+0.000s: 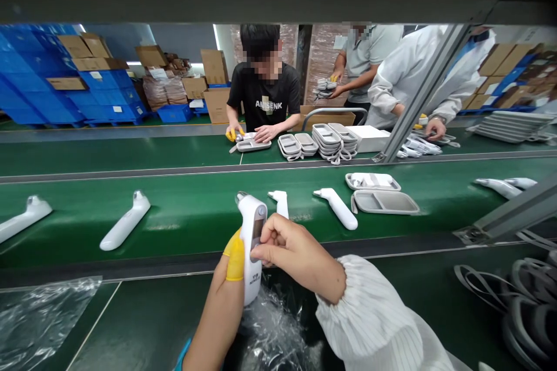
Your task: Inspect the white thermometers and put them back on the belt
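Observation:
A white ear thermometer [251,269] stands nearly upright in my left hand [232,264], which is closed around its handle and wears yellow finger cots. Its small screen and grey buttons face right. My right hand [296,246] is closed, with curled fingers and the thumb touching the front of the thermometer by the screen and lower button. Whether those fingertips pinch anything small is hidden. Just behind, on the green conveyor belt, lie a second thermometer [282,204], partly covered by my right hand, and a third thermometer [337,208]. Below my hands lies crumpled clear plastic [278,330].
More thermometers [126,223] lie along the belt [183,214]. An open grey case [385,202] sits on it. Grey cases [531,307] with straps are piled at right. A metal post [426,93] slants there. Co-workers [265,98] handle cases across the belt. Plastic film [43,313] lies left.

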`<state>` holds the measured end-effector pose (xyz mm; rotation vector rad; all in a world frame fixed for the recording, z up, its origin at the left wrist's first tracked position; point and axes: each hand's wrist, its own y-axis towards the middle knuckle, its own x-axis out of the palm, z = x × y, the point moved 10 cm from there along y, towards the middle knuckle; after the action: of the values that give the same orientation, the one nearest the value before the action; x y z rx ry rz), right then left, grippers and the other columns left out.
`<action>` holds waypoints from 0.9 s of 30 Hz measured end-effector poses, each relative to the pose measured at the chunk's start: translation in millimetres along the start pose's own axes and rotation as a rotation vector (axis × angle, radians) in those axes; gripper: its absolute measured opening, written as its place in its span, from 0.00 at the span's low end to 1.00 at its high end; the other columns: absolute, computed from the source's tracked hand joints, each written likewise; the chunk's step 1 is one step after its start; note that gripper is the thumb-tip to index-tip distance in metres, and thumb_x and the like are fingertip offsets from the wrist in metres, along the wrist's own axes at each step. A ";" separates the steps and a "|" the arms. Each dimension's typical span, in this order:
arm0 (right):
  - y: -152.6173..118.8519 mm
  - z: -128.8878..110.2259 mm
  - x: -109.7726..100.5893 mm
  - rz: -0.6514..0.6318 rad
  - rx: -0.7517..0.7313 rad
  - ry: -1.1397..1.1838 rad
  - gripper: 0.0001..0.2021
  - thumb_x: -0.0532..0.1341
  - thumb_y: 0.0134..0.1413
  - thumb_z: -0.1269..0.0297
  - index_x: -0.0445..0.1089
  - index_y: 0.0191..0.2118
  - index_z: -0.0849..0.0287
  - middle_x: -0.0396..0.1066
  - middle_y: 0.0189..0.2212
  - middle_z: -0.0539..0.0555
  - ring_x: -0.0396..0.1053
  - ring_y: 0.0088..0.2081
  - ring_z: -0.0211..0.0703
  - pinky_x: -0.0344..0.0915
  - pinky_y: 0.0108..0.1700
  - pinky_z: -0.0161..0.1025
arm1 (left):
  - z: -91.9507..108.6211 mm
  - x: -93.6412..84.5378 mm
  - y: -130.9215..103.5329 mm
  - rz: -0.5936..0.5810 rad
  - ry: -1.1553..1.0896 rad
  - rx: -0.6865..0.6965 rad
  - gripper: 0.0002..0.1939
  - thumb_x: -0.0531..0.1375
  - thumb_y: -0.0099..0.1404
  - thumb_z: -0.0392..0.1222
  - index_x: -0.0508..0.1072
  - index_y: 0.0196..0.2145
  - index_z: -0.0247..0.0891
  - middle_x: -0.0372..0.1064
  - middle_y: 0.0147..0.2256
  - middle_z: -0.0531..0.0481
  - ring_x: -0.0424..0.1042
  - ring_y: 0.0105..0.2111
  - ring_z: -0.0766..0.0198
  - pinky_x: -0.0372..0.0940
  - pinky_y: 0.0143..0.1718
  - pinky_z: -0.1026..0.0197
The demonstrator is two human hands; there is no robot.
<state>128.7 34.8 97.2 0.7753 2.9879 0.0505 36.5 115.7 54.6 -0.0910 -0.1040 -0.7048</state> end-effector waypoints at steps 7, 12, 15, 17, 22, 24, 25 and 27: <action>-11.3 -30.8 7.4 0.087 -0.215 -0.505 0.05 0.55 0.57 0.71 0.61 0.30 0.58 0.65 0.30 0.48 0.65 0.33 0.36 0.59 0.36 0.35 | 12.5 -4.4 1.8 0.029 0.191 0.137 0.26 0.53 0.66 0.58 0.69 0.55 0.41 0.69 0.54 0.44 0.64 0.57 0.51 0.58 0.58 0.52; -10.1 -33.4 -2.1 0.225 -0.215 -0.895 0.06 0.52 0.55 0.73 0.58 0.28 0.58 0.62 0.27 0.49 0.62 0.30 0.38 0.54 0.34 0.37 | 20.6 -1.1 -1.6 0.009 0.321 0.213 0.26 0.52 0.67 0.57 0.67 0.57 0.41 0.67 0.56 0.44 0.63 0.58 0.52 0.57 0.59 0.54; -8.6 -20.8 -17.0 0.243 -0.117 -1.053 0.05 0.51 0.54 0.73 0.60 0.29 0.59 0.66 0.28 0.51 0.64 0.30 0.39 0.54 0.33 0.37 | 21.1 -26.9 26.5 0.113 0.399 0.206 0.27 0.47 0.69 0.56 0.64 0.59 0.42 0.64 0.59 0.45 0.60 0.60 0.54 0.55 0.61 0.56; -9.7 -1.8 -2.1 0.076 -0.087 -1.134 0.06 0.51 0.52 0.73 0.64 0.30 0.59 0.70 0.29 0.53 0.67 0.30 0.41 0.55 0.32 0.38 | 19.4 -46.4 60.2 0.174 0.540 0.198 0.27 0.43 0.70 0.54 0.59 0.62 0.41 0.62 0.59 0.44 0.60 0.60 0.56 0.56 0.60 0.56; -31.4 71.7 67.0 -0.470 0.082 -1.256 0.14 0.55 0.48 0.69 0.73 0.40 0.63 0.77 0.37 0.61 0.75 0.36 0.53 0.60 0.32 0.40 | -11.2 -67.4 146.1 0.203 0.928 0.068 0.28 0.59 0.59 0.45 0.67 0.55 0.30 0.66 0.50 0.32 0.61 0.56 0.40 0.55 0.57 0.43; -34.6 83.0 75.7 -0.516 0.097 -1.238 0.16 0.55 0.49 0.70 0.73 0.43 0.66 0.77 0.38 0.63 0.75 0.38 0.55 0.62 0.34 0.41 | -20.8 -73.9 161.4 0.246 1.009 0.011 0.28 0.61 0.56 0.45 0.70 0.52 0.28 0.64 0.51 0.27 0.59 0.57 0.33 0.53 0.56 0.37; -34.9 83.7 77.1 -0.530 0.072 -1.215 0.15 0.55 0.50 0.70 0.73 0.42 0.66 0.77 0.38 0.64 0.75 0.38 0.55 0.63 0.34 0.41 | -21.5 -77.9 165.0 0.264 1.039 -0.002 0.28 0.62 0.56 0.48 0.71 0.52 0.29 0.62 0.53 0.27 0.58 0.57 0.31 0.53 0.56 0.36; -35.5 81.0 75.1 -0.577 0.006 -1.164 0.13 0.54 0.52 0.70 0.74 0.38 0.65 0.78 0.37 0.63 0.76 0.38 0.53 0.63 0.35 0.40 | -11.8 -93.1 166.9 0.326 1.082 0.009 0.31 0.59 0.58 0.53 0.67 0.56 0.32 0.57 0.57 0.28 0.53 0.59 0.31 0.49 0.57 0.35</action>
<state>50.9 41.8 11.4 -0.1207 1.9490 -0.3149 75.3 300.6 23.1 0.2833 0.9248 -0.3538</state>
